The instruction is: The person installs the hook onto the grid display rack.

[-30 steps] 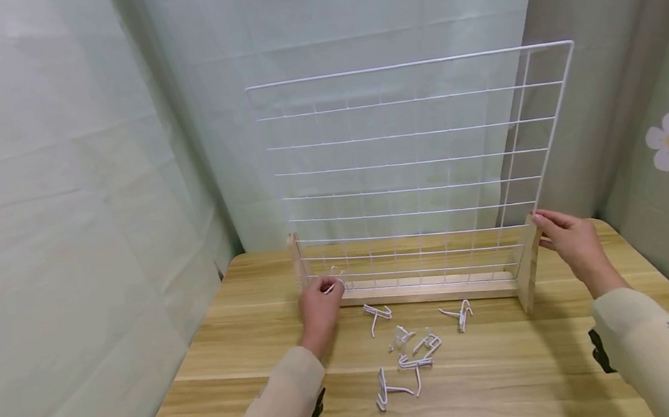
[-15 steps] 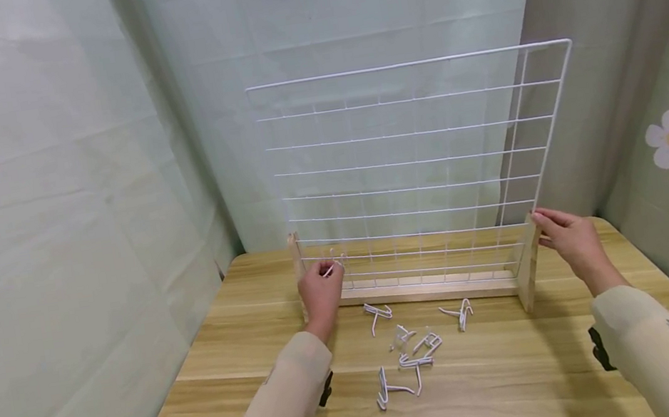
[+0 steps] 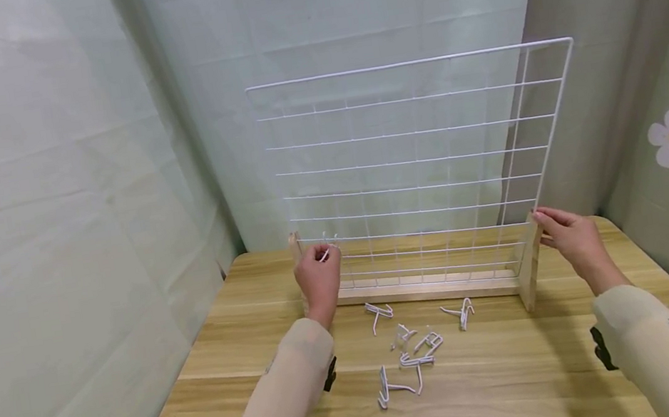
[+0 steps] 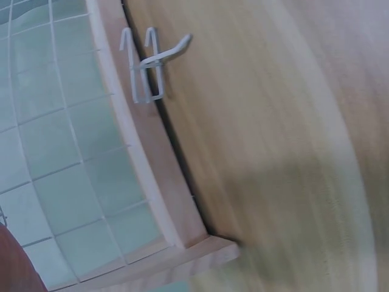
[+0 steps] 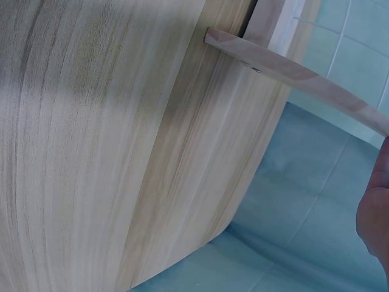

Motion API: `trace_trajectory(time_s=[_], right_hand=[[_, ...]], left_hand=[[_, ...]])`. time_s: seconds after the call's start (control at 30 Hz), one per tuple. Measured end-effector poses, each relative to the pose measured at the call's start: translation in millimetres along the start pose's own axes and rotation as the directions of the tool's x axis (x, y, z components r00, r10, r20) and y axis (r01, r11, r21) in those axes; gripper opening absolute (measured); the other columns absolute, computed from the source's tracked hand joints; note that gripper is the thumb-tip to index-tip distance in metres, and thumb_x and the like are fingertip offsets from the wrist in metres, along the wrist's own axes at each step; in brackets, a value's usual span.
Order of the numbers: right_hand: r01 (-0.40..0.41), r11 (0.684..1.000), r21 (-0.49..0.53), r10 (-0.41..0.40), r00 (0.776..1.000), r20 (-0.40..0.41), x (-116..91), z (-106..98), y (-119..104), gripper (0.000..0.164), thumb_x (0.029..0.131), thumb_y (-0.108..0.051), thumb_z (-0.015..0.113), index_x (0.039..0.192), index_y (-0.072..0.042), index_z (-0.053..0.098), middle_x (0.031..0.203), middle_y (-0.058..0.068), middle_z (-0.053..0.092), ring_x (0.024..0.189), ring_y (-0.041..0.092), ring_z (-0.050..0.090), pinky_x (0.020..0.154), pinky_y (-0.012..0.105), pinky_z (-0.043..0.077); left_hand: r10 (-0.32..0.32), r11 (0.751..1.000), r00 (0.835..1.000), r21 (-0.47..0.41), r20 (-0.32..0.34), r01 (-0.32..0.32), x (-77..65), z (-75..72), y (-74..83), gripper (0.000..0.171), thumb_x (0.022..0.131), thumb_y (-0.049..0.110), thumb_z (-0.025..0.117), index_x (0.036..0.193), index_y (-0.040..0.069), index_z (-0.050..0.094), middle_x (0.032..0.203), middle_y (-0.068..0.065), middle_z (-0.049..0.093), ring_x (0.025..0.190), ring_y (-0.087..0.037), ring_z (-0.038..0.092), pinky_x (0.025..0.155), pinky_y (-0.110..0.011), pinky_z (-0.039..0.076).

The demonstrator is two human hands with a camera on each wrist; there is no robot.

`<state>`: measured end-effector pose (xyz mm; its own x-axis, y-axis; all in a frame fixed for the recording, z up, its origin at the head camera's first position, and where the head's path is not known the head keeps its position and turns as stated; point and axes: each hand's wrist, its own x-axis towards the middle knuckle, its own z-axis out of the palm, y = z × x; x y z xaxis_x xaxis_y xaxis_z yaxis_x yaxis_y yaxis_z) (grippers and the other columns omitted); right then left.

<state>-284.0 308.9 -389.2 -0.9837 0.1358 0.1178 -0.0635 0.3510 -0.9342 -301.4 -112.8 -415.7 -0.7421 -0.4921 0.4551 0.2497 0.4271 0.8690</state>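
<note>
A white wire grid panel (image 3: 416, 189) stands upright in a wooden base (image 3: 424, 289), with a wooden upright at each end. Near the panel's lower left, my left hand (image 3: 321, 279) pinches a white wire hook (image 3: 327, 244), its prongs pointing up by the mesh; whether it touches the wires I cannot tell. My right hand (image 3: 576, 248) grips the top of the right wooden upright (image 3: 530, 269). In the left wrist view only a bit of the left hand (image 4: 17, 264) shows. The right wrist view catches the right hand (image 5: 375, 219) at the upright (image 5: 298, 76).
Several loose white hooks lie on the wooden table in front of the base, among them one hook (image 3: 380, 313) close to it and another hook (image 3: 463, 314) to the right. A small clear piece (image 3: 402, 335) lies among them. Pale curtains (image 3: 86, 238) surround the table (image 3: 219, 391).
My left hand has risen along the lower left of the grid, carrying the hook upward with it. The right hand has stayed on the right upright.
</note>
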Motion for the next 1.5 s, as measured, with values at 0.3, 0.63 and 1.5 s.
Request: trace_trajectory(time_s=[0.3, 0.63, 1.5], right_hand=[[-0.022, 1.0, -0.003, 0.022, 1.0, 0.008, -1, 0, -2, 0.066, 0.102, -0.045, 0.048, 0.147, 0.002, 0.042, 0.139, 0.018, 0.048, 0.109, 0.009, 0.055, 0.084, 0.02, 0.051], [-0.034, 0.999, 0.013, 0.034, 0.999, 0.011, 1, 0, 0, 0.066, 0.102, -0.045, 0.048, 0.147, 0.002, 0.042, 0.138, 0.016, 0.049, 0.109, 0.01, 0.055, 0.086, 0.022, 0.051], [-0.024, 1.0, 0.002, 0.024, 1.0, 0.018, -1, 0, 0, 0.067, 0.102, -0.046, 0.047, 0.148, 0.001, 0.041, 0.143, 0.02, 0.045, 0.112, 0.013, 0.054, 0.085, 0.02, 0.05]], left_hand=[[0.024, 1.0, 0.998, 0.002, -0.051, -0.024, 14.3, -2.8, 21.7, 0.007, 0.082, 0.01, 0.067, 0.083, 0.003, 0.069, 0.079, -0.008, 0.068, 0.074, -0.022, 0.064, 0.068, -0.036, 0.053], [0.057, 0.998, 0.993, 0.041, -0.101, -0.053, 36.8, -3.5, 43.3, 0.009, 0.082, 0.013, 0.066, 0.081, 0.004, 0.07, 0.078, -0.007, 0.069, 0.073, -0.022, 0.064, 0.069, -0.036, 0.051], [-0.024, 0.992, 0.999, 0.119, -0.03, 0.027, 46.4, -4.3, 69.3, 0.015, 0.089, 0.019, 0.069, 0.085, 0.005, 0.069, 0.084, -0.008, 0.069, 0.08, -0.025, 0.064, 0.074, -0.04, 0.05]])
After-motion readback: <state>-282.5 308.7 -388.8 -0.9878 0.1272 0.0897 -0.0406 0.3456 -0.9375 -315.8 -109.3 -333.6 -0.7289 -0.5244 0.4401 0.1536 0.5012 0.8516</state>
